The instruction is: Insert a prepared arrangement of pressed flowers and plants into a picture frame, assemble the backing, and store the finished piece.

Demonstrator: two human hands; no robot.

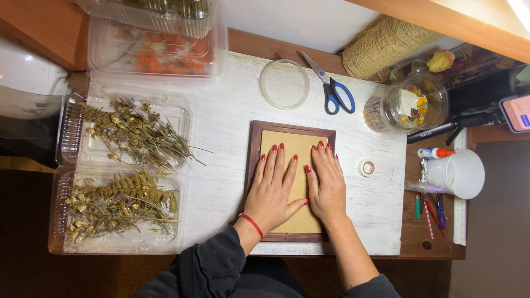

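Both hands, left hand [271,190] and right hand [327,185], press flat with fingers spread on tan backing board [298,146] inside dark wooden frame [255,144], clamping nothing.

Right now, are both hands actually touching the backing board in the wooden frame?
Touching. The head view shows the left hand and right hand lying flat, fingers spread, on the tan backing board inside the wooden frame.

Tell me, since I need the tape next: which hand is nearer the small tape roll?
Right. The right hand lies flat on the frame's backing, just left of the tape roll; the left hand lies beyond it, farther left.
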